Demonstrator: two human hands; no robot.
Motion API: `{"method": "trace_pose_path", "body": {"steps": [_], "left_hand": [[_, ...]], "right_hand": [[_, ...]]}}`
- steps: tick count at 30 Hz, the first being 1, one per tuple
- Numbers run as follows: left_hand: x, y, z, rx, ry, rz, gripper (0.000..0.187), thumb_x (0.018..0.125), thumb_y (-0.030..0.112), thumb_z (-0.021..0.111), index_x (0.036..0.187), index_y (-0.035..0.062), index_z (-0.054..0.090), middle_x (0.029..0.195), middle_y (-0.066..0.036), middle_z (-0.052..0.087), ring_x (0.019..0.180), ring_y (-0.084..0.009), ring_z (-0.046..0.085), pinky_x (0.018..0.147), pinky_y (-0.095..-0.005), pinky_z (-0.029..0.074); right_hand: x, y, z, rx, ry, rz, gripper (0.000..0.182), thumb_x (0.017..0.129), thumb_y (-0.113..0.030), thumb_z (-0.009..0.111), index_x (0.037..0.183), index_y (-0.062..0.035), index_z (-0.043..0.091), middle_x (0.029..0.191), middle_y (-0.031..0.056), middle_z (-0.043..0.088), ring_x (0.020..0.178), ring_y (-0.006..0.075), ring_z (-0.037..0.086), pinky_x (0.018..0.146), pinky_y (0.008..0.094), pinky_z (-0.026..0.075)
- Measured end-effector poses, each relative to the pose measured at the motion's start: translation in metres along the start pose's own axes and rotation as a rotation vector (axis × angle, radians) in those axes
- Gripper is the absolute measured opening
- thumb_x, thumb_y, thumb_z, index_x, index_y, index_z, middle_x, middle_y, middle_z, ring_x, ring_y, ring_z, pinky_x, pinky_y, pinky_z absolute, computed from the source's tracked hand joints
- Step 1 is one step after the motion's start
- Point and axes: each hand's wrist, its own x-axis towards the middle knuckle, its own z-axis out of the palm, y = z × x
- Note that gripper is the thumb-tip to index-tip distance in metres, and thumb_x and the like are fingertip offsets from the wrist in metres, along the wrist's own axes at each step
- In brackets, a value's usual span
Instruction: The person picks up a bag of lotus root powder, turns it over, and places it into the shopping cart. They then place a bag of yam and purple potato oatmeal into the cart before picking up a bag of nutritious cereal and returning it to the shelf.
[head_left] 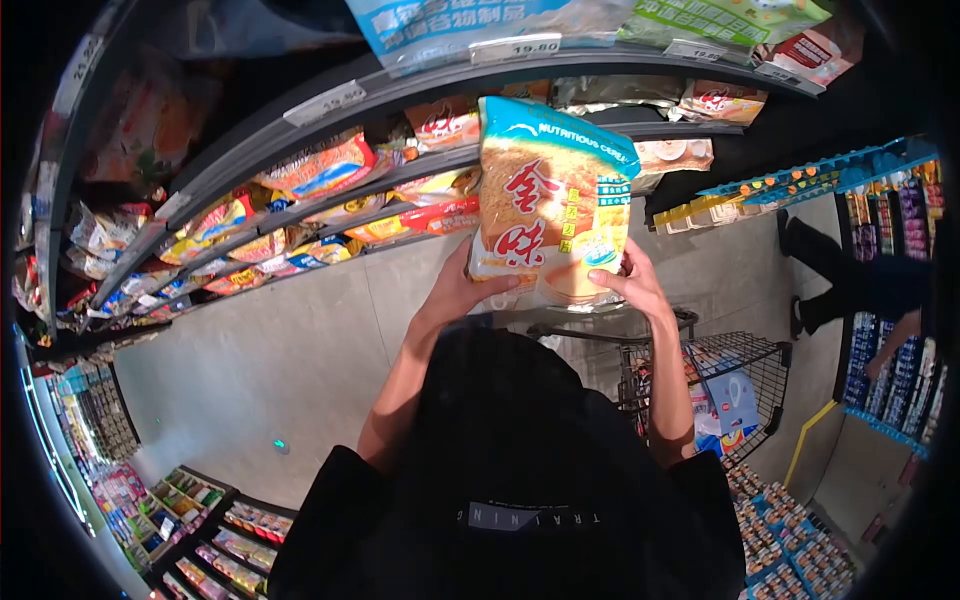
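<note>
Both my hands grip a large bag of cereal (555, 205), tan with a teal top and red lettering, its front facing me. At its lower left edge is my left hand (475, 285), with the thumb laid across the front. On the lower right corner my right hand (632, 280) is closed, its thumb pressed on the front too. The fingers behind the bag are mostly hidden. The bag is upright with a slight tilt, in front of the shelves.
A wire shopping cart (740, 350) with goods inside stands to my right. Shelves of packaged food (320, 165) curve ahead and left, with price labels (515, 48). Another person (860, 275) is at the far right, by stacked goods. Grey floor (270, 370) stretches left.
</note>
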Motion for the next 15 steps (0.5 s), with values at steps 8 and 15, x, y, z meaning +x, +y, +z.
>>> {"method": "trace_pose_path", "body": {"steps": [8, 15], "left_hand": [[-0.009, -0.038, 0.006, -0.043, -0.042, 0.030, 0.061, 0.074, 0.009, 0.082, 0.125, -0.0009, 0.050, 0.112, -0.009, 0.064, 0.103, -0.0140, 0.060, 0.090, -0.0308, 0.049], [-0.024, -0.042, 0.017, -0.008, -0.044, -0.021, 0.064, 0.073, 0.008, 0.082, 0.127, 0.0002, 0.050, 0.115, -0.010, 0.065, 0.104, -0.0167, 0.062, 0.093, -0.0324, 0.049]], "right_hand": [[-0.023, 0.024, -0.004, 0.005, 0.005, 0.027, 0.056, 0.078, 0.005, 0.074, 0.128, -0.0020, 0.049, 0.118, 0.0060, 0.062, 0.109, 0.0150, 0.058, 0.095, 0.0313, 0.047], [-0.045, 0.039, -0.002, 0.028, 0.022, 0.033, 0.061, 0.077, 0.000, 0.077, 0.131, -0.0028, 0.048, 0.121, 0.0069, 0.061, 0.111, 0.0162, 0.057, 0.099, 0.0325, 0.044]]}}
